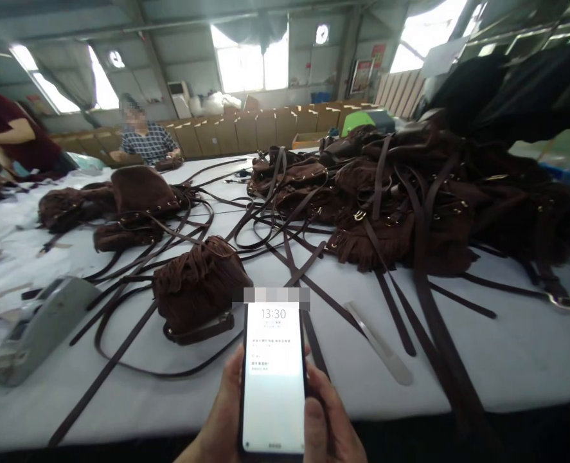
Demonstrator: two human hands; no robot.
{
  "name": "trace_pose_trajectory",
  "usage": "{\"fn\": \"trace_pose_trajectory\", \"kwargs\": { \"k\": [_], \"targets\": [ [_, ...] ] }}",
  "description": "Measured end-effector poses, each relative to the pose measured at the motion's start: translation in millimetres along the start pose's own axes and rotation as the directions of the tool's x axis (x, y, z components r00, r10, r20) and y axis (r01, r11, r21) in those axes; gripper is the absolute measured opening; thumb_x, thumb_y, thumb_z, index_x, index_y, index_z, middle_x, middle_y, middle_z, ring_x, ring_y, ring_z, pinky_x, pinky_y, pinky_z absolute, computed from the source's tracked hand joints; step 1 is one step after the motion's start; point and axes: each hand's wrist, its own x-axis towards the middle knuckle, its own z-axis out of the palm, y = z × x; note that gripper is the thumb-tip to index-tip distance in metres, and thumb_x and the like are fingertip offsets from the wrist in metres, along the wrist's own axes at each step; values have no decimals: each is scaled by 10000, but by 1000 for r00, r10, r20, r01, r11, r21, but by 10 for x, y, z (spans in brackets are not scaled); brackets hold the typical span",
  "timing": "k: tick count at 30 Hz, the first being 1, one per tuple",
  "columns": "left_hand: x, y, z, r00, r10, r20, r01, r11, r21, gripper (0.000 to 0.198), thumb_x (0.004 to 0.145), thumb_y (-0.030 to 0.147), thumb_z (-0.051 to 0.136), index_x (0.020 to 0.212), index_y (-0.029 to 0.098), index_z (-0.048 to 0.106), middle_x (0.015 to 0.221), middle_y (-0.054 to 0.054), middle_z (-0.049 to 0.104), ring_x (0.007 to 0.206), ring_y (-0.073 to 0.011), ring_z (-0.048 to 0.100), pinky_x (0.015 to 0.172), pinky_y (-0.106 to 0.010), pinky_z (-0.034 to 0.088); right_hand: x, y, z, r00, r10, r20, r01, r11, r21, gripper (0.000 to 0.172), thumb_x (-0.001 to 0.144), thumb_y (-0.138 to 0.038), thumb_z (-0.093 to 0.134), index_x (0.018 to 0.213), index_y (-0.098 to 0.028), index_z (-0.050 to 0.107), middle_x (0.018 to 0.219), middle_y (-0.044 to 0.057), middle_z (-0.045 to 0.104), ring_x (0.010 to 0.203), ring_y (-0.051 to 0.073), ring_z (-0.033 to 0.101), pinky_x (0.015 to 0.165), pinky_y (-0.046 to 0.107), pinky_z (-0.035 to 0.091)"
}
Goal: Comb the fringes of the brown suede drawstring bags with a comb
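Observation:
A smartphone [272, 399] with a lit screen showing 13:30 is held upright low in the middle of the head view. My left hand [220, 411] wraps round its left edge. On its right side, my right hand [330, 418] grips it too, the thumb lying along the lower edge of the screen. Just beyond the phone, a dark brown fringed bag [200, 283] with a long strap rests on the white-covered table [207, 402]. To the right of the phone lies a flat pale metal strip [381, 344], resembling a ruler.
A large heap of brown bags [391, 193] with trailing straps covers the right side. More brown bags [140, 199] lie at left, behind a grey tape dispenser-like device [41, 328]. A person in a checked shirt [147, 141] sits across the table; another in dark red [17, 135] stands left. Cardboard boxes [246, 132] line the back.

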Motion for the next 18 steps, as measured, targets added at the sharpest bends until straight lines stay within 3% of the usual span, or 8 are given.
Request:
{"fn": "trace_pose_trajectory", "kwargs": {
  "k": [5, 9, 18],
  "targets": [
    [-181, 155, 63, 998, 50, 48, -50, 999, -13, 684, 935, 585, 368, 1262, 27, 589, 1156, -171, 672, 1016, -257, 656, 894, -311, 495, -13, -102, 136, 992, -122, 46, 124, 991, -46, 332, 963, -407, 454, 1165, -234, 652, 1139, 60, 710, 1038, 226, 671, 864, 293, 550],
    [-336, 282, 68, 989, 108, 100, -109, 994, -1, 686, 938, 588, 366, 1270, 28, 580, 1166, -169, 668, 1030, -252, 652, 920, -310, 488, -56, -187, 233, 958, -266, 109, 271, 962, -40, 315, 962, -303, 469, 1238, -228, 600, 1202, 59, 685, 1048, 199, 670, 850, 260, 556],
    [-721, 500, -8, 967, 189, 170, -197, 980, 31, 790, 907, 704, 300, 1272, 67, 590, 1222, -167, 638, 1114, -263, 612, 973, -314, 464, -247, -449, 459, 917, -370, 146, 374, 928, 7, 325, 951, -214, 486, 1257, -231, 596, 1214, 53, 679, 1071, 187, 658, 878, 271, 547]
  ]
}}
